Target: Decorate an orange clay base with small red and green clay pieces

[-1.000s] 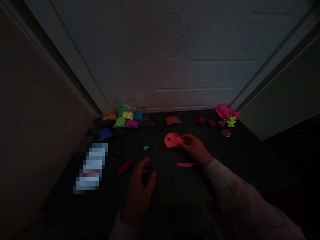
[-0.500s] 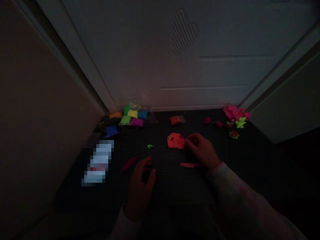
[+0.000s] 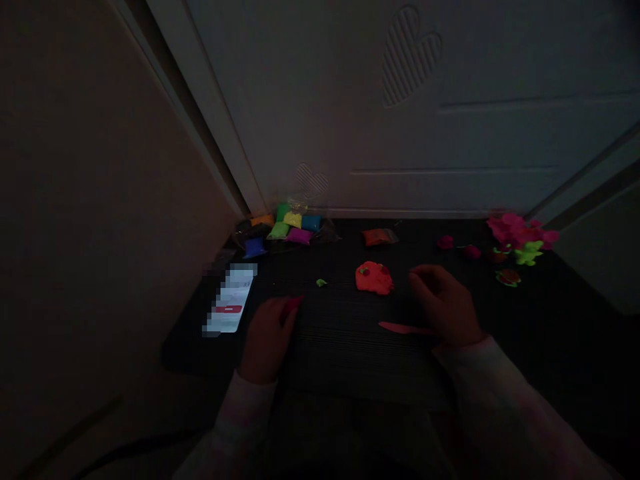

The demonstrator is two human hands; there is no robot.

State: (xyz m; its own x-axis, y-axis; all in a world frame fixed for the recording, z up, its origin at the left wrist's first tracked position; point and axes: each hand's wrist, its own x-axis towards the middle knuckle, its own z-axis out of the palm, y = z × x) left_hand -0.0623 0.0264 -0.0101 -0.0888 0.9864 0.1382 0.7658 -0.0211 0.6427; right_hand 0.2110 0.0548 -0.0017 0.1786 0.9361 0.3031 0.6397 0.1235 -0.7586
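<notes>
1. A magenta spindle-shaped piece (image 3: 294, 305) is being gripped in the left hand (image 3: 265, 340), mostly hidden by thumb and fingers.
2. The right hand (image 3: 447, 305) is being held narrow, fingers curled; whether anything is being pinched cannot be told.
3. A pink knife (image 3: 401, 328) is being partly covered by the right hand.
4. An orange-red clay slab (image 3: 374, 283) is being supported by the counter (image 3: 340, 357), between the hands, near the right one's fingertips.
5. Farther back, packets of colored clay (image 3: 300, 236) are being backed by a white door (image 3: 280, 87).
</notes>
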